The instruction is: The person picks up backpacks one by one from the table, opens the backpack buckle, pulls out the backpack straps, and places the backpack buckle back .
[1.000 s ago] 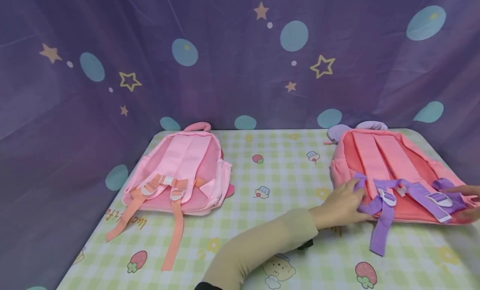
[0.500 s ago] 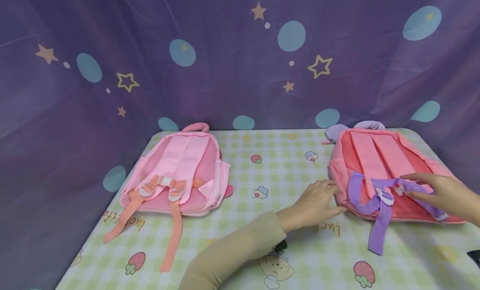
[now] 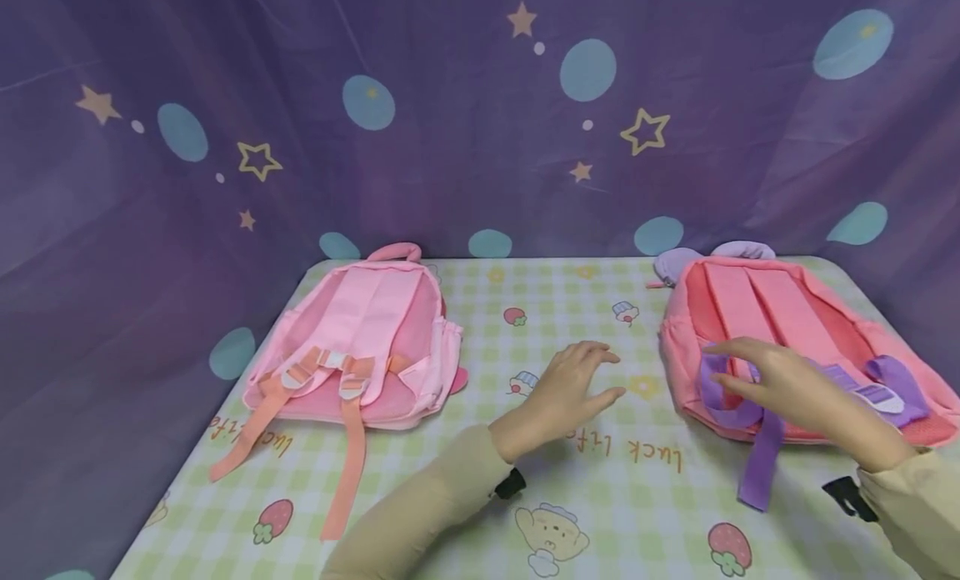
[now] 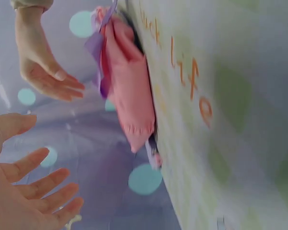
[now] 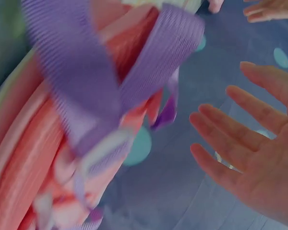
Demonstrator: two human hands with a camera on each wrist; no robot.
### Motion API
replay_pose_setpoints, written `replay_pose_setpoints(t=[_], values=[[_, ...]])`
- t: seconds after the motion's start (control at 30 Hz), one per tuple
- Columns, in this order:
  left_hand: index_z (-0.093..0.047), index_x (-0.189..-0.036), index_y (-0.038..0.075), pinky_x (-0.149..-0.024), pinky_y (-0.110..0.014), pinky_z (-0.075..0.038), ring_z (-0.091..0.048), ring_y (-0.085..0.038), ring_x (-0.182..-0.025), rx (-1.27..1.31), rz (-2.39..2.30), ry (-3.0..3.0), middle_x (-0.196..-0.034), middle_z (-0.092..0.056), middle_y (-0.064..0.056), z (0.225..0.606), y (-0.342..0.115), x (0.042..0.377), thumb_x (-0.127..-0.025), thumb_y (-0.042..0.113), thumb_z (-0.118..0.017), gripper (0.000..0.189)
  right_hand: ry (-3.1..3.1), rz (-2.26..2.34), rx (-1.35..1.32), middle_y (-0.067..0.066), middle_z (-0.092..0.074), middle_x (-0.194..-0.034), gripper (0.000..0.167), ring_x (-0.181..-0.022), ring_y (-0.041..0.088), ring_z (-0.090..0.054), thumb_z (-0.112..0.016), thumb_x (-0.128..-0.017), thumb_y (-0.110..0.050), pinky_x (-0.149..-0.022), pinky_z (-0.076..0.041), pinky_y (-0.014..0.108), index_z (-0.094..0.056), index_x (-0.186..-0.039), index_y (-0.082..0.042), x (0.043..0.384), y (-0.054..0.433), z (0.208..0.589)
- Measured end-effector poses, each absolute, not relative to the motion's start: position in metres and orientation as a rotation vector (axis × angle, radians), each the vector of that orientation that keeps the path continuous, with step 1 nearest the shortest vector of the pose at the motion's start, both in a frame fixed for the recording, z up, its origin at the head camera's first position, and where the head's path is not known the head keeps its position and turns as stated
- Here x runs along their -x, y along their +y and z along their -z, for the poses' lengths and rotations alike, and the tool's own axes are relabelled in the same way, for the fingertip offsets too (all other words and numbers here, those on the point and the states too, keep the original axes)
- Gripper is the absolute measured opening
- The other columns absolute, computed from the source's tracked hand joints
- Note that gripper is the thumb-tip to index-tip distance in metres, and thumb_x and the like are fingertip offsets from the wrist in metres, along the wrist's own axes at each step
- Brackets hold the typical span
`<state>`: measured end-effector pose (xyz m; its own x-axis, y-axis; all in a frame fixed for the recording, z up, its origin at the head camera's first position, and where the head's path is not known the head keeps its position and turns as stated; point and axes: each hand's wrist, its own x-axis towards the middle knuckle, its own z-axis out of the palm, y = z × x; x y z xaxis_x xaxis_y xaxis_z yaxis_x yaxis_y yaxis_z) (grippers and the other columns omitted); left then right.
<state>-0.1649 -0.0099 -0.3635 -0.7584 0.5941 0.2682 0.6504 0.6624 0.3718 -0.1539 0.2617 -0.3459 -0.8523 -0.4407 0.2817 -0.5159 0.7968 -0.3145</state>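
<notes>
At the table's right lies a coral backpack (image 3: 686, 347), straps up, with purple webbing straps (image 3: 763, 463) and white buckles across its lower part. My right hand (image 3: 795, 388) hovers over those straps with nothing in it; the right wrist view shows its fingers (image 5: 221, 129) spread apart from the webbing. My left hand (image 3: 558, 397) is over the tablecloth between the two bags, thumb and fingers apart, holding nothing. On the left lies a light pink backpack (image 3: 375, 313), also back side up, with orange straps (image 3: 347, 480) trailing onto the cloth and a white clip. Neither hand touches it.
A green checked tablecloth (image 3: 480, 313) printed with strawberries, cupcakes and letters covers the table. A purple curtain (image 3: 465, 130) with stars and blue ovals hangs behind and at the sides. A black wrist band piece (image 3: 847, 498) shows under the right sleeve.
My left hand has let go of the purple strap and moved left, away from the coral backpack. My right hand has come in from the right edge, leftward over the straps.
</notes>
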Motion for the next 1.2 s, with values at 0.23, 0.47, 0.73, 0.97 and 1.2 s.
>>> replay_pose_setpoints(t=[0.23,0.47,0.73,0.97,1.2], values=[[-0.051,-0.116,0.008,-0.097,-0.035,-0.032,-0.041,-0.020,-0.116,0.934,0.762,-2.698,-0.125,-0.046,-0.008,0.358,-0.043,0.169,-0.086,0.030,-0.056,0.037,-2.699,-0.623,-0.873,0.006,-0.063,-0.092,0.033,-0.067,0.012,-0.051,-0.070,-0.072,-0.008,-0.060,-0.042,0.028,-0.062,-0.104,-0.004,0.165,0.227,0.348],[-0.053,-0.112,0.003,-0.097,-0.042,-0.031,-0.042,-0.025,-0.115,0.843,0.855,-2.612,-0.121,-0.048,-0.013,0.358,-0.077,0.173,-0.083,0.022,-0.061,0.035,-2.699,-0.706,-0.969,0.010,-0.062,-0.105,0.029,-0.100,0.029,-0.055,-0.065,-0.079,-0.015,-0.082,-0.044,0.045,-0.062,-0.106,-0.003,0.173,0.193,0.351],[-0.055,-0.109,0.002,-0.095,-0.040,-0.033,-0.046,-0.027,-0.110,0.738,0.821,-2.555,-0.117,-0.051,-0.014,0.358,-0.112,0.173,-0.080,0.019,-0.065,0.035,-2.636,-0.727,-1.085,0.011,-0.061,-0.105,0.029,-0.099,0.027,-0.056,-0.067,-0.078,-0.015,-0.084,-0.044,0.042,-0.062,-0.105,-0.005,0.183,0.162,0.363],[-0.056,-0.108,0.001,-0.093,-0.043,-0.034,-0.046,-0.026,-0.111,0.684,0.799,-2.522,-0.117,-0.051,-0.013,0.356,-0.139,0.169,-0.079,0.018,-0.066,0.034,-2.643,-0.792,-1.143,0.010,-0.060,-0.108,0.030,-0.103,0.026,-0.055,-0.065,-0.079,-0.015,-0.087,-0.042,0.040,-0.062,-0.107,-0.006,0.186,0.134,0.366],[-0.055,-0.108,-0.001,-0.094,-0.046,-0.032,-0.044,-0.031,-0.111,0.618,0.841,-2.504,-0.118,-0.050,-0.017,0.354,-0.165,0.165,-0.078,0.014,-0.067,0.036,-2.637,-0.848,-1.232,0.010,-0.057,-0.112,0.032,-0.106,0.025,-0.052,-0.063,-0.081,-0.017,-0.091,-0.040,0.039,-0.060,-0.110,-0.006,0.185,0.107,0.363]])
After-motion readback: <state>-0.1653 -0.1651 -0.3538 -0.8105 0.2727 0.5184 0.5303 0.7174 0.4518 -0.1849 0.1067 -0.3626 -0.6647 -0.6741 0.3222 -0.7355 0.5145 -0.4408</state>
